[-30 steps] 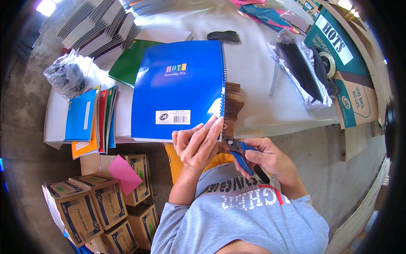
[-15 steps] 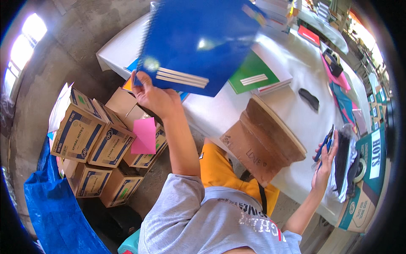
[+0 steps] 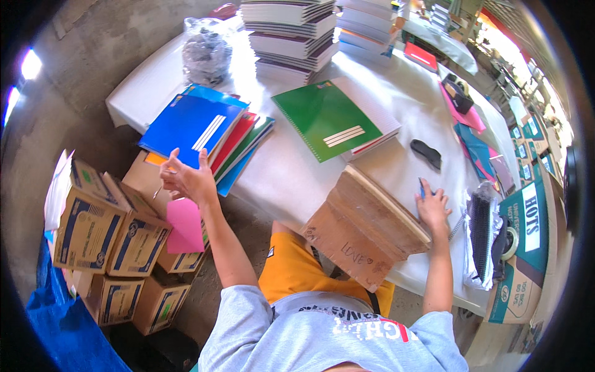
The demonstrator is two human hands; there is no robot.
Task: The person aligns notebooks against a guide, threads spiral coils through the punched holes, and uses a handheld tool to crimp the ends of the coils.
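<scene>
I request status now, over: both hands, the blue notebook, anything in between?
Left hand open, near blue notebook atop pile. Right hand at blue tool, grip unclear. Brown stand between hands.

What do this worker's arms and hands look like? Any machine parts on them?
No machine parts or cables show. The left hand and right hand are ordinary human hands, ungloved, with bare fingers. Both forearms are uncovered, below short, loose grey sleeves. No watch shows.

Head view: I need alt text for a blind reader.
The person's left hand is open beside a blue notebook topping a notebook pile; the right hand covers most of a blue tool near a brown stand.
</scene>
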